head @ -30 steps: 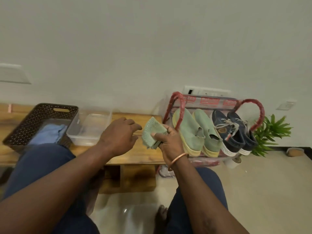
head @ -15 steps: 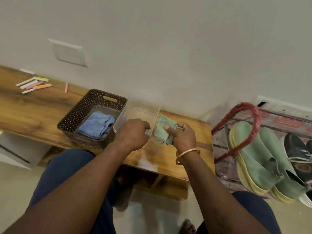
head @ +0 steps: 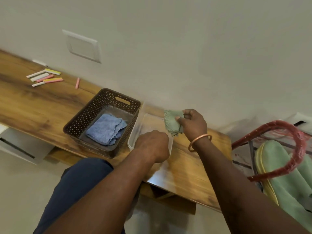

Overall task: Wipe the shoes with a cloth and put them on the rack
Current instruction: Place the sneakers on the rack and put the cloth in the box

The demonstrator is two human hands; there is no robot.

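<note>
One cloth [head: 172, 123], right hand [head: 192, 126] — left hand [head: 152, 146] grips tub [head: 135, 130]

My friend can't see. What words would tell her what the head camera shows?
A person's right hand pinches a green cloth above a clear tub that the left hand grips on a bench. Beside it, a brown basket holds a blue cloth.

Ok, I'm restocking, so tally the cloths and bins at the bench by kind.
Cloths: 2, the blue cloth in the basket and the green cloth in the right hand.
Bins: 2, the basket and the tub.
Total: 4.
</note>
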